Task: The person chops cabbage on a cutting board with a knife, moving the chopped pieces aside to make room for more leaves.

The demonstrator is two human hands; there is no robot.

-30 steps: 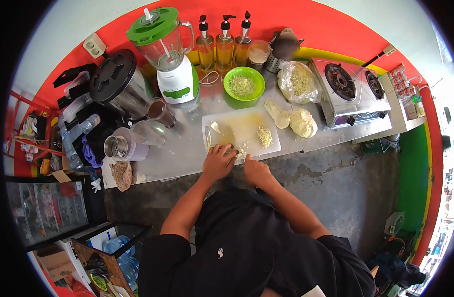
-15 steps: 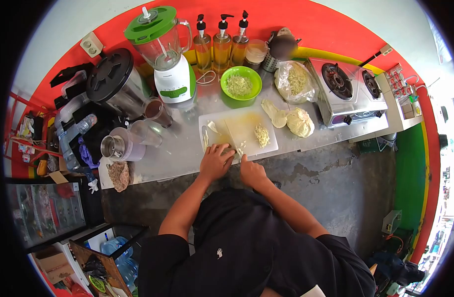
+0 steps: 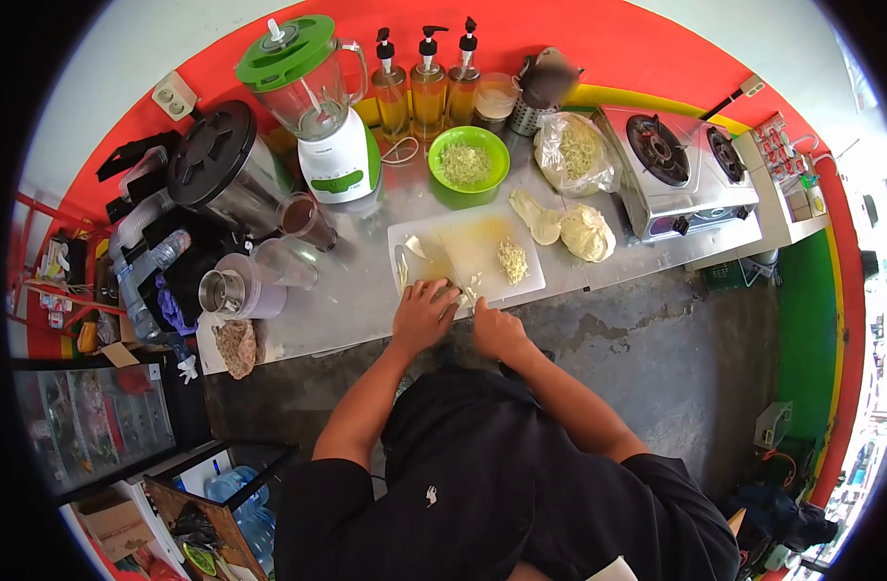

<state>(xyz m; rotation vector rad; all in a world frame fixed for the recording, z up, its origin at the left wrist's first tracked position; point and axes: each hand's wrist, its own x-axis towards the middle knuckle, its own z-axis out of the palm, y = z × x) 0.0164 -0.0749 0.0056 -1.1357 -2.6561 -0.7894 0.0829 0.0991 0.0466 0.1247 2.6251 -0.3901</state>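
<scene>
On the white cutting board (image 3: pixel 419 228), my left hand (image 3: pixel 426 314) presses down near the front edge, fingers bent over a piece of cabbage mostly hidden beneath them. Beside it my right hand (image 3: pixel 498 331) is closed around a knife (image 3: pixel 453 263), whose blade points away from me across the board. A few cut bits lie by the blade. To the right sits a pile of shredded cabbage (image 3: pixel 513 263); pale cabbage strips (image 3: pixel 414 247) lie at the left. Past the board's right side are a partly used cabbage head (image 3: pixel 586 233) and a loose cabbage leaf (image 3: pixel 534 217).
Behind the board stands a green bowl (image 3: pixel 502 177) of shredded cabbage, next to a plastic bag (image 3: pixel 603 174) holding more. A gas stove (image 3: pixel 680 198) is at the right. A blender (image 3: pixel 332 160), pump bottles (image 3: pixel 428 102) and a plastic jug (image 3: pixel 286 263) stand at the back and left.
My right hand with the knife has shifted very slightly, and a few more cut bits show by the blade. My left hand keeps its place on the board.
</scene>
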